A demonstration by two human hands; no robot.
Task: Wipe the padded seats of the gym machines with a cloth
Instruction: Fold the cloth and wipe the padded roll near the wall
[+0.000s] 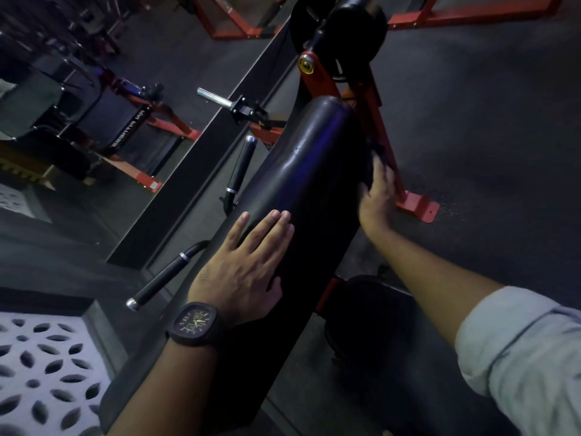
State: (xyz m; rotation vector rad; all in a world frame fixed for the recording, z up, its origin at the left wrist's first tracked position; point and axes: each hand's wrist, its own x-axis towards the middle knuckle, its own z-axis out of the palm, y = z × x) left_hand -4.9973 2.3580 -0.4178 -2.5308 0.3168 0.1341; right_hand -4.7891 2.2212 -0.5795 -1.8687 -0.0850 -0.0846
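My left hand (248, 262) lies flat on the black seat pad (308, 158) in the middle to steady it, and my right hand (379, 196) touches its three o'clock side; I cannot tell if it holds anything.

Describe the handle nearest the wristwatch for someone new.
Find the long black pad up the middle, left hand flat on it. Left of that hand a black handle slants down to a silver cap; the other handle sits higher.
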